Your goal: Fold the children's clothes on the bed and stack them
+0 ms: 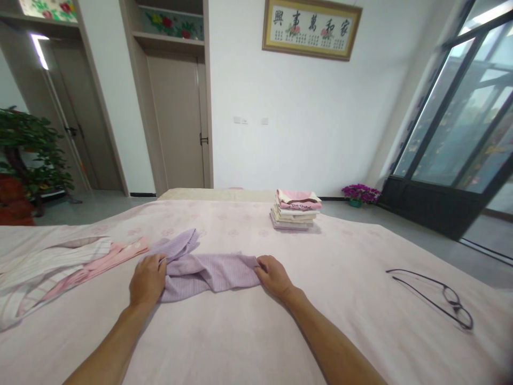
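A lilac striped garment (pixel 214 271) lies partly folded on the pink bedsheet (pixel 224 342), with one loose part sticking up at its far left. My left hand (pixel 148 280) is closed on its left end, the fingertips partly hidden by the cloth and the hand itself. At the right end, my right hand (pixel 274 275) pinches the cloth's edge between thumb and fingers. Beyond my right hand stands a neat stack of folded clothes (pixel 295 211), with a pink printed piece on top.
Loose striped clothes (pixel 52 267) and a pink garment (pixel 108 262) lie to the left. Black-framed eyeglasses (pixel 441 299) rest on the sheet at the right. Purple flowers (pixel 360 192) stand on the floor beyond the covered surface, near the glass door (pixel 449 139).
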Available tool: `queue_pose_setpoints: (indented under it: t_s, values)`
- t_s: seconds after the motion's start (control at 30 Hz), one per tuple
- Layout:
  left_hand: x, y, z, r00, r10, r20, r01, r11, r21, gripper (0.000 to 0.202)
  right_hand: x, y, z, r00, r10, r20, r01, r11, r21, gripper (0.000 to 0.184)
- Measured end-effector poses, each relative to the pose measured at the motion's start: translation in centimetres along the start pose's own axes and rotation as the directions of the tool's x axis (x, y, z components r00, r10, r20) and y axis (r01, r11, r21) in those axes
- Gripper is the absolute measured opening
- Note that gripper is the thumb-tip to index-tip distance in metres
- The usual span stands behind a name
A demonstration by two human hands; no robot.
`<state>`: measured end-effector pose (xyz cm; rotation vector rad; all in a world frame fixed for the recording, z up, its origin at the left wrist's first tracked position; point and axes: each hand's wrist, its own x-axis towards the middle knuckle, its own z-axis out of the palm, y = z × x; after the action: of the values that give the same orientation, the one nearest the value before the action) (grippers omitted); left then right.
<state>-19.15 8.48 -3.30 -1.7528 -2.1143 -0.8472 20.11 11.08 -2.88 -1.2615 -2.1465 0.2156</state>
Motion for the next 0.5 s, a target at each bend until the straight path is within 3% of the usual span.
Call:
queue_pose_setpoints:
  t_s: [0.13,0.27,0.37,0.47,0.5]
  values:
    - [0.1,0.0,-0.4,0.961,-0.278,0.016,0.278,0.955,-0.105,0.039,0.0,-0.1,-0.2,0.994,0.059,-0.089,-0.052,0.996,0.078,0.013]
    - [0.3,-0.2,-0.9,0.870,-0.493,-0.011,0.479,0.851,-0.216,0.040,0.4,0.7,-0.5,0.927,0.287,-0.242,-0.246,0.951,0.187,0.019]
    - [0.5,-0.7,-1.0,0.826,-0.561,-0.058,0.520,0.797,-0.309,0.039,0.8,2.4,-1.1,0.815,0.475,-0.332,-0.379,0.870,0.315,0.026]
    - [0.6,-1.2,-0.9,0.795,-0.603,-0.062,0.539,0.750,-0.382,0.040,0.9,4.7,-2.0,0.632,0.666,-0.396,-0.452,0.732,0.510,0.028]
    - [0.7,-1.3,-0.8,0.792,-0.608,-0.057,0.538,0.740,-0.404,0.040,0.8,5.4,-2.3,0.590,0.711,-0.383,-0.441,0.681,0.584,0.029]
